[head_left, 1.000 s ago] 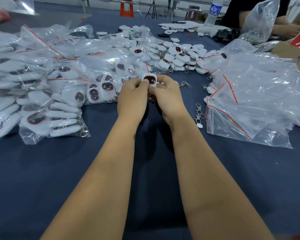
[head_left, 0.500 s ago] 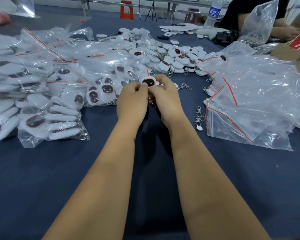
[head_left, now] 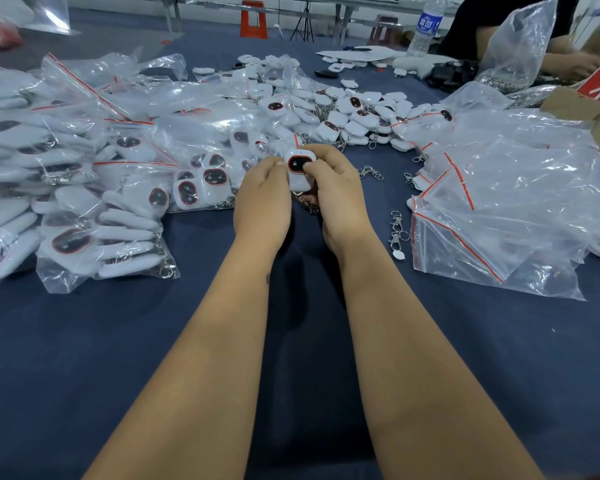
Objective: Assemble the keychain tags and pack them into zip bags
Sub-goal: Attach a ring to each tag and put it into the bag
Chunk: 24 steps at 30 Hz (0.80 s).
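Clear zip bags hold white tags; empties right.

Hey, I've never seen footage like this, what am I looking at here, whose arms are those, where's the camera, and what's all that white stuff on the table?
There is no machine here. The single picture comes from a camera worn on a person's head, looking forward and down, so the two bare arms are the wearer's own. The left hand and right hand together hold one white tag with a dark, red-rimmed window; a metal chain hangs below it. On the blue table lie filled zip bags at the left, loose tags in the middle, empty bags at the right, and a few spare clasps. Another person works at the far right corner.
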Available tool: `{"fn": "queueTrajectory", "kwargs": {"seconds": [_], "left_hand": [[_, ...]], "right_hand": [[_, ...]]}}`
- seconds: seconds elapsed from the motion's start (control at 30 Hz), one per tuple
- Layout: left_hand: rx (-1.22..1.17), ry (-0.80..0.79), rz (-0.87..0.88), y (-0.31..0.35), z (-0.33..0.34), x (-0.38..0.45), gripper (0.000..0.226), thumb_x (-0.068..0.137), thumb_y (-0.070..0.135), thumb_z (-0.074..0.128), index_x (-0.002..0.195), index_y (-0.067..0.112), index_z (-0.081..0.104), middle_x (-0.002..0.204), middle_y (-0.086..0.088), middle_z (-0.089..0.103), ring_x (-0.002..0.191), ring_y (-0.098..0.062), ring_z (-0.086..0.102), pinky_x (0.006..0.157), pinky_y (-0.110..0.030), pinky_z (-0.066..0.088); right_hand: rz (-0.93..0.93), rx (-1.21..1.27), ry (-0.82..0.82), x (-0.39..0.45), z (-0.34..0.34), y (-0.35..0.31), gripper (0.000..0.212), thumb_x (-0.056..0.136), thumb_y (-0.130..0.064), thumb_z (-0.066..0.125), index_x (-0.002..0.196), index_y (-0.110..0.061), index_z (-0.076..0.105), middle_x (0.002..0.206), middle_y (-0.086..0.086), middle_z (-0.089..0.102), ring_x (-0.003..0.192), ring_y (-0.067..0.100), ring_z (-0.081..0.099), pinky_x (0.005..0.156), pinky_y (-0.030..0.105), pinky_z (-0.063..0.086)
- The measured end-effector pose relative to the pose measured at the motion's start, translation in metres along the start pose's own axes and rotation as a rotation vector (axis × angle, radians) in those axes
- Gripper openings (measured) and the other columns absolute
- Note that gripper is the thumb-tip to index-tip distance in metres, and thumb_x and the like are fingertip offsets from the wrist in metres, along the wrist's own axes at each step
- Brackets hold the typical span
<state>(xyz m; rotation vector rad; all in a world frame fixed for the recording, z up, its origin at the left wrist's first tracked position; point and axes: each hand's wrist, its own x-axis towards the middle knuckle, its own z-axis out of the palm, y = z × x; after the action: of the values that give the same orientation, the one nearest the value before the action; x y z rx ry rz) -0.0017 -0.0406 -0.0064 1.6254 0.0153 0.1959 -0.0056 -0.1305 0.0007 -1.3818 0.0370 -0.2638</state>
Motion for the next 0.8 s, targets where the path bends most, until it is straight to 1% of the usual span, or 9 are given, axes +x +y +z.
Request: {"fn": "queueTrajectory", "kwargs": {"seconds": [0.07, 0.2, 0.27, 0.33, 0.43, 0.57, 0.63, 0.7, 0.8], "left_hand": [[-0.016, -0.001, -0.007, 0.0001, -0.0001, -0.0006, 0.028, 0.086, 0.033, 0.04, 0.062, 0.033, 0.056, 0.065, 0.01, 0.05, 0.071, -0.017, 0.046, 0.072, -0.037, 0.038], [-0.021, -0.02, -0.023, 0.0026, -0.0006, -0.002, 0.03, 0.081, 0.035, 0.042, 0.054, 0.035, 0.054, 0.061, 0.01, 0.048, 0.07, -0.018, 0.044, 0.071, -0.038, 0.037], [-0.015, -0.026, -0.033, 0.0038, -0.0012, -0.002, 0.03, 0.079, 0.035, 0.044, 0.051, 0.034, 0.054, 0.062, 0.008, 0.048, 0.069, -0.02, 0.045, 0.07, -0.038, 0.036], [0.004, -0.026, -0.038, 0.0043, -0.0014, -0.0024, 0.029, 0.077, 0.037, 0.045, 0.05, 0.034, 0.053, 0.063, 0.007, 0.048, 0.068, -0.021, 0.046, 0.07, -0.038, 0.037], [0.014, -0.025, -0.047, 0.0047, -0.0012, -0.0031, 0.028, 0.076, 0.039, 0.045, 0.049, 0.037, 0.053, 0.063, 0.008, 0.05, 0.068, -0.019, 0.047, 0.069, -0.038, 0.038], [0.036, -0.027, -0.032, 0.0047, -0.0009, -0.0029, 0.023, 0.074, 0.037, 0.047, 0.052, 0.037, 0.053, 0.062, 0.01, 0.051, 0.065, -0.017, 0.045, 0.068, -0.036, 0.038], [0.035, -0.027, -0.027, 0.004, -0.0009, -0.0022, 0.018, 0.073, 0.035, 0.049, 0.056, 0.035, 0.054, 0.062, 0.01, 0.051, 0.064, -0.016, 0.045, 0.068, -0.037, 0.038], [0.01, -0.031, -0.031, 0.0039, -0.0011, -0.0015, 0.012, 0.073, 0.034, 0.051, 0.062, 0.033, 0.056, 0.062, 0.012, 0.052, 0.065, -0.016, 0.046, 0.069, -0.037, 0.039], [-0.001, -0.034, -0.031, 0.0041, -0.0012, -0.0008, 0.008, 0.071, 0.035, 0.052, 0.066, 0.032, 0.058, 0.063, 0.012, 0.054, 0.066, -0.016, 0.047, 0.07, -0.038, 0.039]], "right_hand": [[-0.006, -0.011, 0.008, -0.0001, 0.0001, -0.0003, 0.018, 0.087, -0.006, 0.055, 0.089, -0.019, 0.067, 0.084, 0.001, 0.064, 0.071, 0.011, 0.058, 0.062, 0.023, 0.048], [-0.015, -0.041, 0.016, 0.0005, 0.0003, 0.0012, 0.018, 0.088, -0.006, 0.056, 0.09, -0.02, 0.068, 0.09, 0.005, 0.065, 0.081, 0.017, 0.058, 0.076, 0.034, 0.048], [-0.009, -0.068, 0.018, 0.0005, 0.0004, 0.0026, 0.02, 0.089, -0.007, 0.056, 0.091, -0.022, 0.067, 0.09, 0.008, 0.063, 0.083, 0.02, 0.058, 0.078, 0.039, 0.049], [-0.003, -0.082, 0.019, 0.0009, 0.0008, 0.0033, 0.022, 0.09, -0.006, 0.054, 0.093, -0.023, 0.067, 0.089, 0.011, 0.061, 0.082, 0.022, 0.057, 0.079, 0.039, 0.049], [0.0, -0.075, 0.018, 0.0012, 0.001, 0.0028, 0.024, 0.091, -0.004, 0.053, 0.094, -0.022, 0.068, 0.087, 0.012, 0.06, 0.079, 0.021, 0.058, 0.075, 0.035, 0.049], [0.013, -0.017, 0.013, 0.0017, 0.0002, 0.0019, 0.024, 0.09, -0.003, 0.052, 0.094, -0.019, 0.069, 0.088, 0.008, 0.065, 0.076, 0.017, 0.059, 0.066, 0.028, 0.05], [0.028, 0.017, 0.011, 0.0026, 0.0006, 0.0008, 0.025, 0.09, -0.002, 0.05, 0.099, -0.014, 0.071, 0.09, 0.007, 0.068, 0.074, 0.015, 0.061, 0.06, 0.022, 0.049], [0.053, 0.059, 0.014, 0.0032, 0.0004, -0.0009, 0.028, 0.09, -0.002, 0.049, 0.102, -0.011, 0.072, 0.088, 0.004, 0.071, 0.069, 0.01, 0.063, 0.054, 0.018, 0.048], [0.051, 0.069, 0.011, 0.0033, -0.0007, -0.0018, 0.031, 0.093, -0.007, 0.044, 0.098, -0.016, 0.073, 0.09, 0.002, 0.072, 0.07, 0.008, 0.063, 0.056, 0.017, 0.049]]}}
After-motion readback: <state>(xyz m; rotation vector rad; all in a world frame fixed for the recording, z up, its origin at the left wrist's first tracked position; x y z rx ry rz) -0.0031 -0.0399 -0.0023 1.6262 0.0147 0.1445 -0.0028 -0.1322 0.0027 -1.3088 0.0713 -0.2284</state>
